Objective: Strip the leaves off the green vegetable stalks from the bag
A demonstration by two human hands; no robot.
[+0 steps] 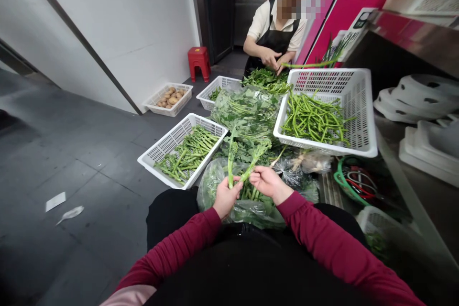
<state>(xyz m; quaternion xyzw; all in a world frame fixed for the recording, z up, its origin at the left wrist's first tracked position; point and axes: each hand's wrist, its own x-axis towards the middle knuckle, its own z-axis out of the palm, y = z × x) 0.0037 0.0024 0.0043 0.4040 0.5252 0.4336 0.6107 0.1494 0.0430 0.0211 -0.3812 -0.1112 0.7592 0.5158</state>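
My left hand [226, 197] is closed around the lower end of a green vegetable stalk [230, 165] that points up and away from me. A second, thicker stalk with a leafy, budded tip [255, 158] slants to the right between my hands, its base at my left fingers. The fingers of my right hand [270, 184] are closed in a pinch at the side of this slanted stalk. Below both hands, an opened clear plastic bag [247, 213] of leafy green stalks lies between my knees.
Left stands a white basket [146, 158] of cut stalks; right, a white basket [362, 105] of long green beans. Bagged greens [247, 107] lie ahead. A co-worker [276, 33] handles greens beyond. Farther off are a potato basket [181, 105] and red stool [198, 60].
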